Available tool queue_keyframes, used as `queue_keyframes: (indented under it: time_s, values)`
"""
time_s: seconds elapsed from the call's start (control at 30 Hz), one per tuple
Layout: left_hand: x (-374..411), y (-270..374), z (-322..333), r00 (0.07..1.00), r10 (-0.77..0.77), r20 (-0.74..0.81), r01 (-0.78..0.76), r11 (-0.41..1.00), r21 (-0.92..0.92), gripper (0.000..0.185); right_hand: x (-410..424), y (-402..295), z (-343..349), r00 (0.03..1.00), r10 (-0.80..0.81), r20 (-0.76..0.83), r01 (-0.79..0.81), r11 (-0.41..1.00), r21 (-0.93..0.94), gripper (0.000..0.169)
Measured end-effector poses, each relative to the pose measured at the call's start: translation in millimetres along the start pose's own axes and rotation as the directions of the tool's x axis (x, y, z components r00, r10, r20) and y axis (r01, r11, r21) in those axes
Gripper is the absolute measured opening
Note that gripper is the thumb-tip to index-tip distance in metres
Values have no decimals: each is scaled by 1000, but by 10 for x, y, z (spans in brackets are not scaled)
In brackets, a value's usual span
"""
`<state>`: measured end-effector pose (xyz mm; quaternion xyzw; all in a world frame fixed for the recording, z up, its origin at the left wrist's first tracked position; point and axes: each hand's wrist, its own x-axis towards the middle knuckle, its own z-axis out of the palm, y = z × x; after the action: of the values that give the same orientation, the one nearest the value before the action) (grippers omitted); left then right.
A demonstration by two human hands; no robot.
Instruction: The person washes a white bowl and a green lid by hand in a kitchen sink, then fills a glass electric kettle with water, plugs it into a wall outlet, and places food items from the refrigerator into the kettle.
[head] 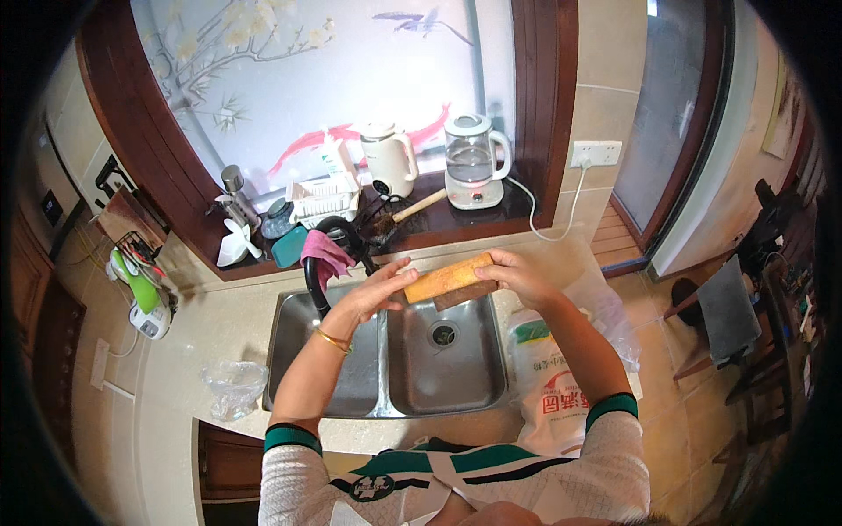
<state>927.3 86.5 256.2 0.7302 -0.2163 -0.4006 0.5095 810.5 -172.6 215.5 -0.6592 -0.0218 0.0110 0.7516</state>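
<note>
A yellow-orange block (448,277), maybe a sponge or whetstone, is held above the double stainless steel sink (444,388). Against its underside sits a brown block (466,296). My right hand (516,275) grips the right end of the blocks. My left hand (375,289) is beside the yellow block's left end, fingers apart; whether its fingertips touch the block I cannot tell. Behind my left hand, a pink cloth (325,255) hangs over the black faucet (314,296).
A printed plastic sack (549,388) lies right of the sink, and a crumpled clear bag (235,388) left of it. On the sill stand a glass kettle (470,161), a cream jug appliance (387,161), a white dish rack (323,200) and a wooden-handled brush (418,205).
</note>
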Motion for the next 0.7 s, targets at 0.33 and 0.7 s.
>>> queue_keyframes:
  time_s: [0.33,0.7]
  values:
    - [621,-658,209,992,-106,-64,78,936,-344,61,211,408,-15,998,20,-62,-24,997,-74,25]
    - [1123,-804,304,967,-37,-252,-60,929,-366,46,474,781,-82,939,-141,-313,89,981,-173,27]
